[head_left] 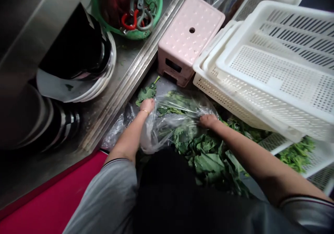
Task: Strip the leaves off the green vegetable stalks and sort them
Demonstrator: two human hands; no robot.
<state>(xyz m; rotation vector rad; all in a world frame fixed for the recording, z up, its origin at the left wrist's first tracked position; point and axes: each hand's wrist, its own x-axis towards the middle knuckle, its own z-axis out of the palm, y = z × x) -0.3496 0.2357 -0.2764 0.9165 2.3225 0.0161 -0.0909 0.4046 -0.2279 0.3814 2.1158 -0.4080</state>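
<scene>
A clear plastic bag [169, 119] with green leafy stems inside is stretched between my two hands. My left hand [147, 105] is closed on the bag's left side, a thin bracelet at its wrist. On the right side, my right hand [208, 121] grips gathered plastic with its fingers closed. A leafy sprig [146, 93] lies just beyond my left hand. Large dark green leaves [208, 161] are heaped below and to the right of the bag, partly under my right forearm.
A pink stool [191, 29] stands beyond the bag. White perforated baskets [276, 60] are stacked at right, with greens [297, 154] beneath. On the metal shelf [125, 63] at left are stacked plates [101, 84] and a green basket [156, 4] holding scissors [130, 20].
</scene>
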